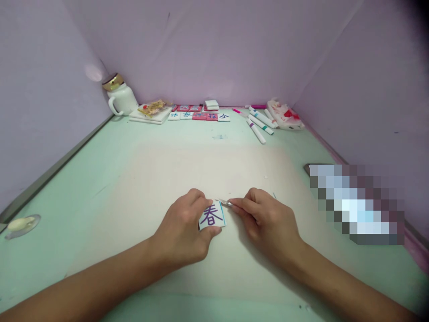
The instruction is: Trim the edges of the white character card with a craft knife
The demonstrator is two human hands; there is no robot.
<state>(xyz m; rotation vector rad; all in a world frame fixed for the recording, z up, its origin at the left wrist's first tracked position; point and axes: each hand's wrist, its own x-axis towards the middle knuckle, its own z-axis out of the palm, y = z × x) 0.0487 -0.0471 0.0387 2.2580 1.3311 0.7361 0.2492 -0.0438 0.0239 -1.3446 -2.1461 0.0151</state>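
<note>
A white mug (123,99) with a gold lid stands at the far left corner (contents hidden). The left hand (182,232) pinches a small card (212,215) reading 春 in purple, mid-table; the right hand (266,219) grips a thin metal blade (224,202) touching the card's top edge

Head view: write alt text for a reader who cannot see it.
The left hand pinches a small white square tile bearing a purple character on a pale green table, while the right hand holds a thin metal blade to its top edge. Marker pens and more tiles line the far wall.
</note>
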